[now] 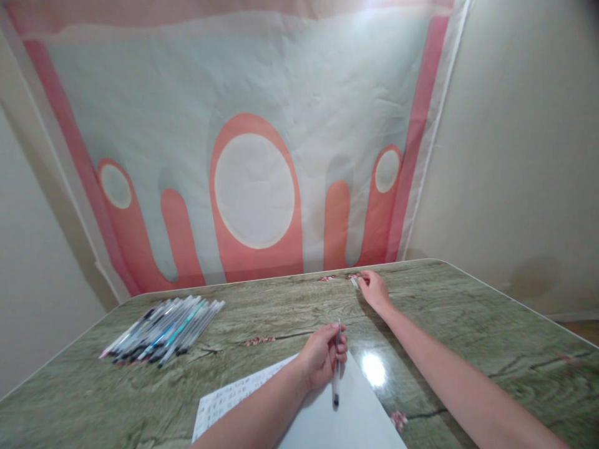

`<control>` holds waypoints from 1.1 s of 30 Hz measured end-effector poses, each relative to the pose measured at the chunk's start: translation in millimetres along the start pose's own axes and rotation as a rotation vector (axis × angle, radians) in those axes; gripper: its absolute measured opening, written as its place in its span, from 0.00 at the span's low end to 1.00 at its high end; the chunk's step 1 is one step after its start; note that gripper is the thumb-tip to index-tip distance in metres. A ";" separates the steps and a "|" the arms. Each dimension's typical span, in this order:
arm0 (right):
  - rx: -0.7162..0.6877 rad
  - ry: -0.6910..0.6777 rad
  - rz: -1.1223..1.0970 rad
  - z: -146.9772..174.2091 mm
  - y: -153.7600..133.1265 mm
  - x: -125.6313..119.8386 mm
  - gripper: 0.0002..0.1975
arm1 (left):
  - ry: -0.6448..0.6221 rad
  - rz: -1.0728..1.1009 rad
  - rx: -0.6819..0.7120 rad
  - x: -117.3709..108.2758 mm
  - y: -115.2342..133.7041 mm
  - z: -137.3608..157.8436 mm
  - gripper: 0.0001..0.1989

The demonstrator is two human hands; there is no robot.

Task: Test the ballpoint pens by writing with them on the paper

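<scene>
My left hand [324, 357] is closed around a clear-barrelled pen [337, 374] with a dark end pointing down toward me. It is over a white sheet of paper [346, 424], whose left side carries rows of handwriting; my forearm covers part of the sheet. Stretched out to the far edge of the table, my right hand [373, 290] has its thumb and fingers together at the tabletop. A small whitish thing [354, 282] shows at those fingertips, too small to name.
On the left of the wood-patterned table [262, 312] lies a loose pile of pens [171, 327], mostly clear with dark ends, a few blue or teal. Printed flower sprigs mark the tabletop. A pink and grey cloth [304, 81] hangs behind the far edge.
</scene>
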State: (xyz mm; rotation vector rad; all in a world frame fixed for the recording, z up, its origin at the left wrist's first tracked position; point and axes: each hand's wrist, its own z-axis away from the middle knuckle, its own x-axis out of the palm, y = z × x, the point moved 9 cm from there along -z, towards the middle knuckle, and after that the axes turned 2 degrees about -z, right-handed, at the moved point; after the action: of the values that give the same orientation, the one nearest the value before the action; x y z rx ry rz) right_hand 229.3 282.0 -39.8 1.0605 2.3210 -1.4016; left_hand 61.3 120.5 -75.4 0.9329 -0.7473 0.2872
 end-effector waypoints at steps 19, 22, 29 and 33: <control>0.329 -0.642 -0.848 107.2 -100.8 43.4 0.20 | 0.052 0.011 0.443 -15.2 63.8 -12.7 0.11; 0.295 -0.603 -0.834 105.6 -101.0 38.2 0.19 | 0.070 -0.021 0.451 -17.6 61.9 -11.9 0.12; 0.221 -0.618 -0.790 103.7 -105.5 36.3 0.18 | 0.043 -0.081 0.490 -15.7 59.8 -9.5 0.12; 0.147 -0.652 -0.716 105.5 -111.0 36.0 0.19 | 0.088 -0.089 0.534 -22.4 66.4 -10.0 0.14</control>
State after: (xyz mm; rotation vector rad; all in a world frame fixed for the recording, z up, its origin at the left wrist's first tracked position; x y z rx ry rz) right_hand 110.6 178.9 -38.5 -0.2709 2.1535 -1.8023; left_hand 14.8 169.1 -53.4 1.4441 -0.5520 0.4593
